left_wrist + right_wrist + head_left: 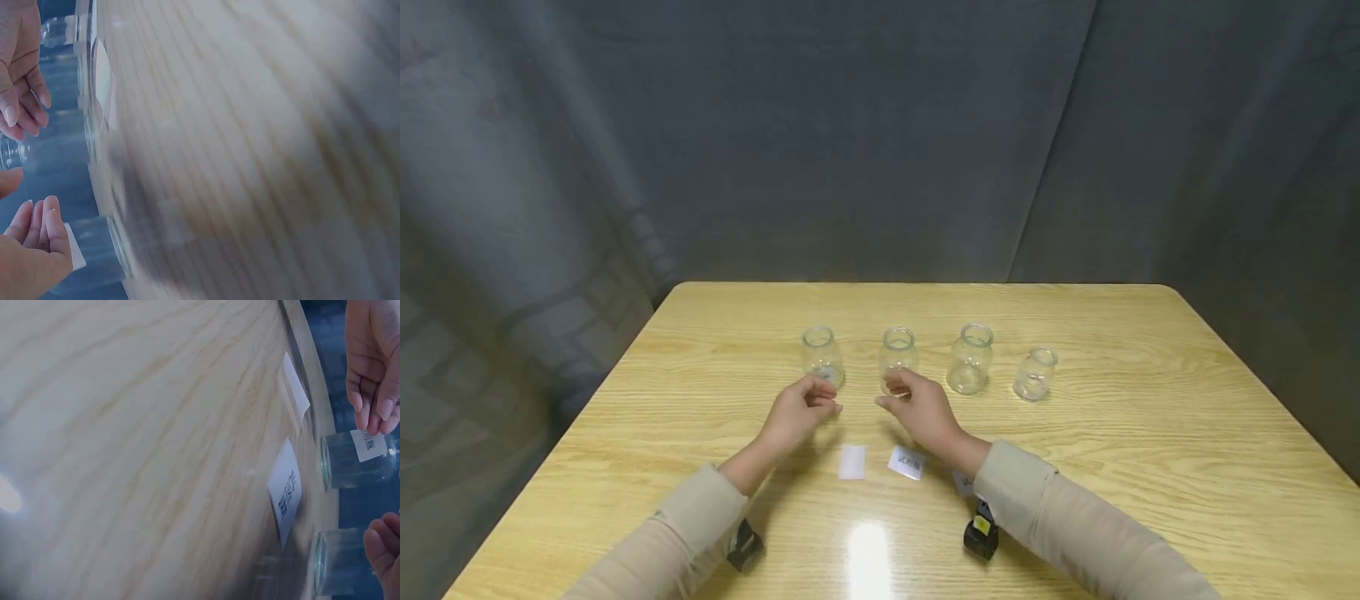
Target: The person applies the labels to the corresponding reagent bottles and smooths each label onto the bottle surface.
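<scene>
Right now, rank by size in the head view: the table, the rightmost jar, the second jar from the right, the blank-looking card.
1. Table
2. Second jar from the right
3. Rightmost jar
4. Blank-looking card

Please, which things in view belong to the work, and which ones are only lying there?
Probably part of the work:
four glass jars
the label on the leftmost jar
three white labels lying loose, one partly hidden

Seemingly not part:
two black devices, purpose unclear
wooden table
dark curtain
</scene>
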